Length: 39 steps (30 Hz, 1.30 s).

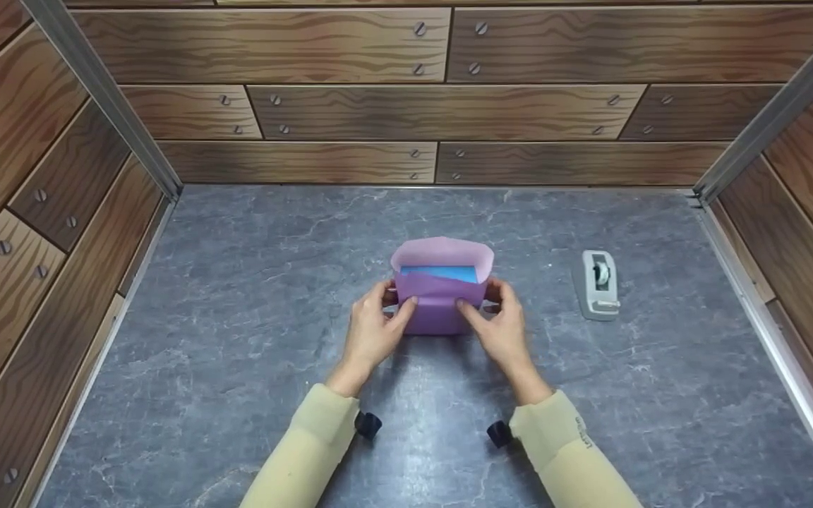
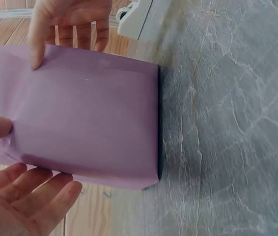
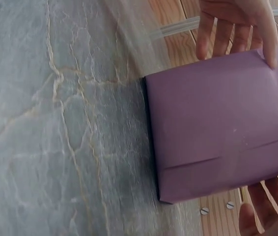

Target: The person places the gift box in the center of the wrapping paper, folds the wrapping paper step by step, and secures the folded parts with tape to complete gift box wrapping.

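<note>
A box wrapped in purple paper [image 1: 438,317] stands upright on the grey table. The paper's upper end is unfolded, and a blue surface [image 1: 442,273] shows inside it. My left hand [image 1: 375,324] holds the left side, thumb pressed on the near face and fingers at the side. On the opposite side my right hand [image 1: 502,328] holds it the same way, its thumb on the near face. A seam line [image 3: 193,163] crosses the paper in the right wrist view. In the left wrist view the wrapped box [image 2: 95,113] has its lower edge at the tabletop.
A pale grey tape dispenser [image 1: 600,286] with a roll in it stands to the right of the box. Wood-patterned panels [image 1: 350,113] wall the back and both sides. Metal strips [image 1: 780,360] edge the marbled tabletop [image 1: 237,317].
</note>
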### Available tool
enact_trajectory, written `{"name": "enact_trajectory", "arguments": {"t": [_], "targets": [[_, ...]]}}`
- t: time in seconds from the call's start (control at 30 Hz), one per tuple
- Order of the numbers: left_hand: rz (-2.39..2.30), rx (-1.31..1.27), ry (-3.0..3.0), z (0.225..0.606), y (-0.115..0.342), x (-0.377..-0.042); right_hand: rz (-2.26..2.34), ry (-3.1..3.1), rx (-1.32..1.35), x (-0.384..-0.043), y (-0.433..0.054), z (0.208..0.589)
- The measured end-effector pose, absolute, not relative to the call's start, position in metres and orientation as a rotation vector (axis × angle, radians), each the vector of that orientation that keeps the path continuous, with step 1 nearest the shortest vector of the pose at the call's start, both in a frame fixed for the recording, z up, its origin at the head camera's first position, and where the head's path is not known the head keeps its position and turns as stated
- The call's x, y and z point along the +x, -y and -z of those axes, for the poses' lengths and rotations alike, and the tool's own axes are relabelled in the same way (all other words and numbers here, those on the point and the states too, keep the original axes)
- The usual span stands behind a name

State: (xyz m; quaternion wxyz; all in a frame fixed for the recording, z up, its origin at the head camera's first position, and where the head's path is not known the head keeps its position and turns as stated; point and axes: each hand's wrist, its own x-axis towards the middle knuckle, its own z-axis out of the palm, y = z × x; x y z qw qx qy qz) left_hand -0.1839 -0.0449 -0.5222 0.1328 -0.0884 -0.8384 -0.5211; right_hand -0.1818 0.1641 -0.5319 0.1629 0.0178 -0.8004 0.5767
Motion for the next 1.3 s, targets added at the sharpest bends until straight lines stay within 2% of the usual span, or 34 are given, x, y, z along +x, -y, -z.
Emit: {"name": "enact_trajectory", "arguments": {"t": [0.43, 1.3], "targets": [[1.421, -0.172, 2.467, 0.52, 0.039, -0.187, -1.56, 2.289, -0.175, -0.188, -0.153, 0.524], [1.133, -0.055, 2.517, 0.512, 0.036, -0.2, -1.609, 2.27, -0.153, -0.185, -0.15, 0.523]]}}
